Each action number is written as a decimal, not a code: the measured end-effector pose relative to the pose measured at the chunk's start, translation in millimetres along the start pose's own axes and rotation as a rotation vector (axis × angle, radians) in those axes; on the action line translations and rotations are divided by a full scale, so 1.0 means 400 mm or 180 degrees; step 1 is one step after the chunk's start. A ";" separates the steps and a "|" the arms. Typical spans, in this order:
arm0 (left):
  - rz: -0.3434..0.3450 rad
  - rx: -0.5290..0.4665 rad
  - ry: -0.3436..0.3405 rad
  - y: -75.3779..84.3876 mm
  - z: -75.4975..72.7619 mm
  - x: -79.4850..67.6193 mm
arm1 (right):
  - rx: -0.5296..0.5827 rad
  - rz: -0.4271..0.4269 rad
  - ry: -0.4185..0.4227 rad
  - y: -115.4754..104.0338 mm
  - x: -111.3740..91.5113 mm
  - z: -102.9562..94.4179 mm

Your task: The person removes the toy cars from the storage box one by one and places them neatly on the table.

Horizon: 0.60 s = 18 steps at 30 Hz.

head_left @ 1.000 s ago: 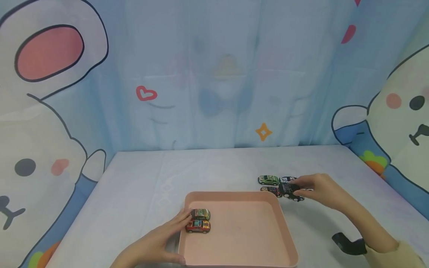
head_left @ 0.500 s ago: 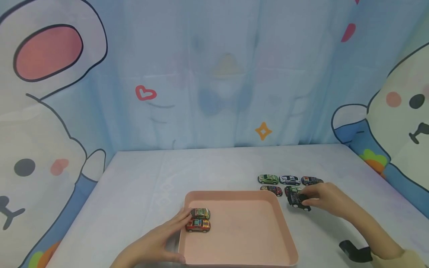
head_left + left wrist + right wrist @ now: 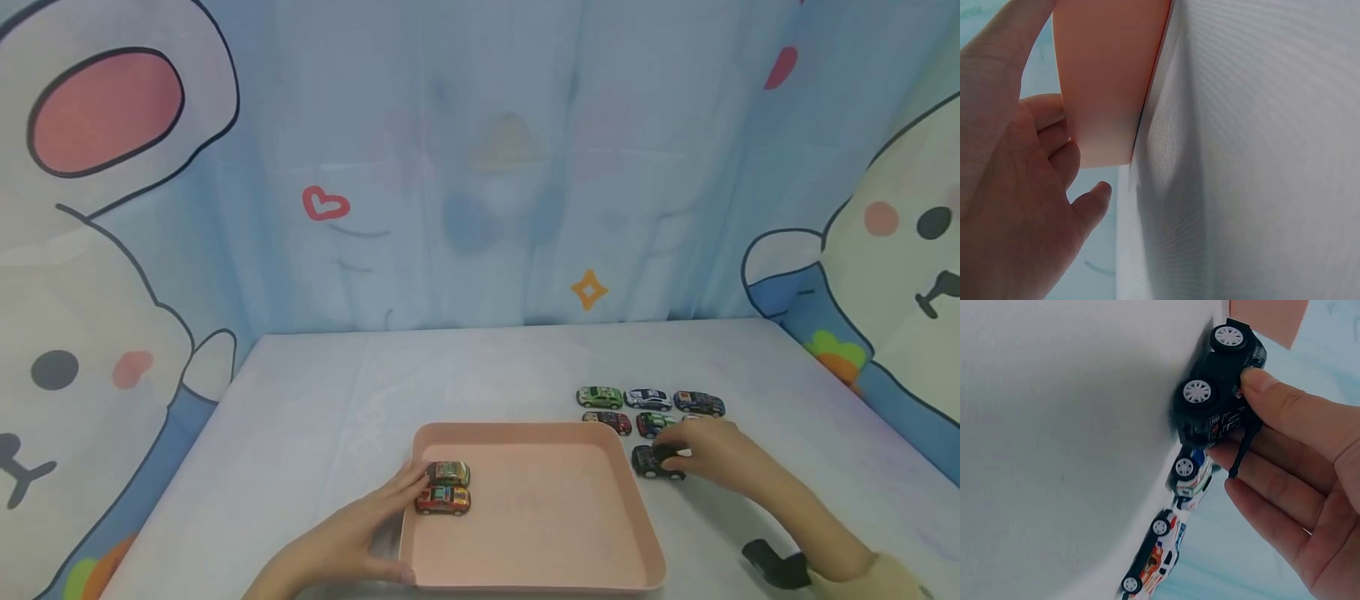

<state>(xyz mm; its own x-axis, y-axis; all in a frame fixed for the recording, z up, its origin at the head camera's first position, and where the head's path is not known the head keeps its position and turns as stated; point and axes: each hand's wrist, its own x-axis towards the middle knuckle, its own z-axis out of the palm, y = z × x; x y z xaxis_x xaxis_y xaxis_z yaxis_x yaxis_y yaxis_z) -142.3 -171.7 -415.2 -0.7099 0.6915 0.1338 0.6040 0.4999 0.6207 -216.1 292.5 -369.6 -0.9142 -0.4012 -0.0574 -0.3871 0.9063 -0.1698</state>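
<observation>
My right hand (image 3: 708, 454) pinches a black toy jeep (image 3: 651, 462) between thumb and fingers, just right of the pink tray (image 3: 555, 579). In the right wrist view the black toy jeep (image 3: 1219, 381) shows white-spoked wheels close to the white tabletop, the thumb on its side. My left hand (image 3: 352, 529) rests at the tray's left side, fingertips at the rim and thumb by the near corner. The left wrist view shows the fingers of the left hand (image 3: 1041, 169) against the tray's outer wall (image 3: 1107, 81). Two toy cars, one green-yellow (image 3: 450, 473) and one red (image 3: 442, 501), stand inside the tray.
Behind the right hand stand toy cars: green (image 3: 599, 397), white-and-black (image 3: 648, 399), dark blue (image 3: 699, 403), dark red (image 3: 609, 421) and dark green (image 3: 654, 423). The right hand partly hides another. A blue cartoon curtain (image 3: 487, 250) hangs behind the table.
My right hand has carried the black toy jeep from over the other cars toward me, to the near side of their rows. My left hand stays at the tray.
</observation>
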 end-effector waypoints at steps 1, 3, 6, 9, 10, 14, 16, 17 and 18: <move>0.0027 0.0012 0.0011 -0.001 0.000 0.000 | -0.0037 -0.0009 0.0001 -0.002 0.001 0.001; 0.0040 0.0020 0.0018 -0.002 0.000 0.000 | -0.0104 -0.0001 -0.0010 -0.007 0.002 0.002; 0.0036 0.0030 0.0022 -0.001 -0.001 0.000 | -0.0169 0.0024 -0.0027 -0.014 0.005 0.002; -0.0022 0.0003 0.0009 0.003 -0.002 0.000 | -0.0242 0.0056 -0.0050 -0.019 0.007 0.001; -0.0036 0.0001 0.0004 0.004 -0.003 0.000 | -0.0272 0.0067 -0.0059 -0.021 0.007 -0.001; -0.0088 -0.0020 -0.0013 0.006 -0.003 0.001 | -0.0348 0.0206 -0.0113 -0.030 0.007 -0.004; -0.0112 -0.0026 -0.0028 0.007 -0.004 0.001 | -0.0377 0.0252 -0.0135 -0.032 0.005 -0.004; -0.0128 -0.0038 -0.0036 0.007 -0.003 0.001 | -0.0384 0.0255 -0.0139 -0.032 0.003 -0.004; -0.0132 -0.0043 -0.0040 0.007 -0.002 0.001 | -0.0394 0.0222 -0.0142 -0.031 -0.001 -0.005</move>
<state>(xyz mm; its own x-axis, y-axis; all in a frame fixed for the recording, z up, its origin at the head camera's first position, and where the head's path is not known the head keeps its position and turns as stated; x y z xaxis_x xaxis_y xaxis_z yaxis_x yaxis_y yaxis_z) -141.3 -170.6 -412.8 -0.7296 0.6768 0.0980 0.5690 0.5214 0.6360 -211.3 281.7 -365.4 -0.9342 -0.3397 -0.1089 -0.3372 0.9405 -0.0414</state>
